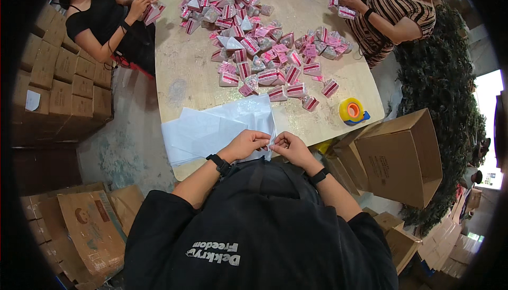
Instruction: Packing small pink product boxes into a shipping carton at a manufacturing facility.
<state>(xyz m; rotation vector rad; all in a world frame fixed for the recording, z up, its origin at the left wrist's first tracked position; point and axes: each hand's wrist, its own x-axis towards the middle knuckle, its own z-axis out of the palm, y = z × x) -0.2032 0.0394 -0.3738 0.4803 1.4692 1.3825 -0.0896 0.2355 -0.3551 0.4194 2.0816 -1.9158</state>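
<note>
At the near edge of the table, a flat stack of thin white plastic bags (211,126) lies partly fanned out. My left hand (250,145) is closed in a pinch on the right-hand edge of the top bag. Close beside it, my right hand (289,148) pinches the same edge, its fingertips almost touching those of the left. The bag's edge stands up slightly and looks creased there. Just beyond the stack are many small clear packets with pink-and-white labels (271,77), heaped toward the far end.
A yellow tape roll on a blue dispenser (351,111) sits at the table's right corner. An open cardboard box (394,157) stands beside it. Two people handle packets across the wooden table (182,62). Stacked cartons (63,78) rise at left, with flattened cardboard (90,232) below.
</note>
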